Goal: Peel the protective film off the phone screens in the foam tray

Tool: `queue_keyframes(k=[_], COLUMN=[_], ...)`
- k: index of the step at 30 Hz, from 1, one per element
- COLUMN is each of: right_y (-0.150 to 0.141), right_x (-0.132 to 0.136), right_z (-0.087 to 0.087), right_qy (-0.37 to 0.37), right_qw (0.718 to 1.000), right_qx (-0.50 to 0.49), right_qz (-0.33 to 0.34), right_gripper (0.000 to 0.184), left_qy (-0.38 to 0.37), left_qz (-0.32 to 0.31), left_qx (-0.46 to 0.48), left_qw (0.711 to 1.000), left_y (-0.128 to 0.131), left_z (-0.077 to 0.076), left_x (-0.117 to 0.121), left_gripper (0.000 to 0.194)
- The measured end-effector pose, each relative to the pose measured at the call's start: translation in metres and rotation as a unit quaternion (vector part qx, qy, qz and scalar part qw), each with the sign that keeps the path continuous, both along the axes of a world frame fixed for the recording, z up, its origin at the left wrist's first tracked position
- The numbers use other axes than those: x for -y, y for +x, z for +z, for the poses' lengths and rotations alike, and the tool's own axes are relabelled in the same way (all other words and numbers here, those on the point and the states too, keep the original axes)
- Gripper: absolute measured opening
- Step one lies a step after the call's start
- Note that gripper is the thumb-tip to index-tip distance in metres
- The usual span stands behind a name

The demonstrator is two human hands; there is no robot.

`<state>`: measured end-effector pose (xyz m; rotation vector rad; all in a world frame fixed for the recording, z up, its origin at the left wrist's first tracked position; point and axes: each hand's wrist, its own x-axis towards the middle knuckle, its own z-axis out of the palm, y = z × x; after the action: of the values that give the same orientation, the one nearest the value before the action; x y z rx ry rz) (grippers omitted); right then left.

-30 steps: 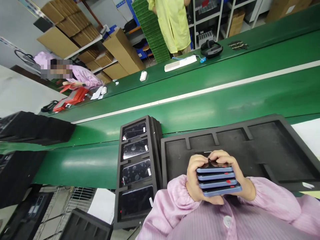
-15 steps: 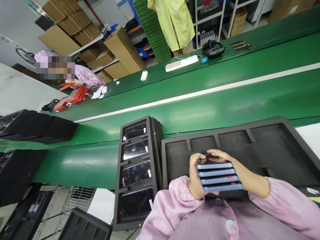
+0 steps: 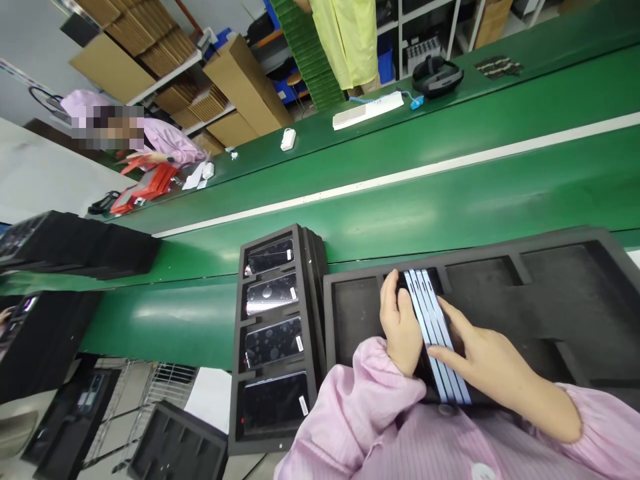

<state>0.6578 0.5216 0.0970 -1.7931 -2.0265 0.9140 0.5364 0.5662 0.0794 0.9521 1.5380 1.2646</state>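
Several phones with light blue edges are held together as a stack, edges turned up toward me. My left hand presses on the stack's left side. On the other side my right hand grips it, thumb lying across the blue edges. Below the hands lies a large black foam tray with recessed slots. Left of it, a narrower black tray tops a pile and holds several phones, dark screens up, each with a small white label.
A green conveyor with a white strip runs across. Black trays are piled at left, with another tray lower down. Across the belt are a headset, a co-worker in pink and a person in yellow.
The phone stack has turned from lying with horizontal edges to standing with edges running up and down. My right hand has shifted to its right side, thumb over the edges.
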Motion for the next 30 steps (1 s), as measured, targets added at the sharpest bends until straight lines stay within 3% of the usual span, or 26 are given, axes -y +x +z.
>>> queue_keyframes(k=[2,7,15,18,21,23,25,28,30], right_y=[0.002,0.009,0.019,0.027,0.036,0.037,0.032,0.022,0.018], right_x=[0.003,0.002,-0.003,-0.007,-0.011,-0.011,-0.009,-0.008,-0.012], right_z=[-0.003,-0.003,-0.007,-0.007,-0.002,0.003,0.010,0.015,0.018], right_qy=[0.002,0.006,-0.075,-0.012,0.159,0.262,0.315,0.312,0.300], right_qw=[0.999,0.991,0.970,0.981,0.978,0.945,0.899,0.837,0.815], right_qx=[-0.046,-0.127,-0.230,-0.189,-0.073,-0.001,0.034,0.055,0.066], right_qz=[-0.014,-0.033,-0.020,0.042,0.113,0.194,0.302,0.445,0.491], right_gripper=[0.064,0.054,0.055,0.046,0.042,0.047,0.053,0.044,0.035], left_qy=[0.026,0.045,0.038,0.042,0.044,0.043,0.042,0.049,0.072], left_qz=[-0.030,-0.206,-0.245,-0.248,-0.251,-0.256,-0.259,-0.252,-0.239], left_qx=[0.034,0.058,0.040,0.033,0.027,0.025,0.023,0.017,0.030], left_qw=[0.999,0.976,0.968,0.967,0.967,0.966,0.965,0.966,0.968], left_y=[-0.003,-0.006,-0.011,-0.012,-0.012,-0.011,-0.007,-0.003,-0.004], left_z=[0.003,0.007,0.008,0.008,0.009,0.010,0.009,0.007,0.007], left_x=[-0.014,-0.046,-0.050,-0.051,-0.051,-0.051,-0.051,-0.050,-0.047], left_gripper=[0.037,0.035,0.024,0.021,0.020,0.020,0.021,0.022,0.025])
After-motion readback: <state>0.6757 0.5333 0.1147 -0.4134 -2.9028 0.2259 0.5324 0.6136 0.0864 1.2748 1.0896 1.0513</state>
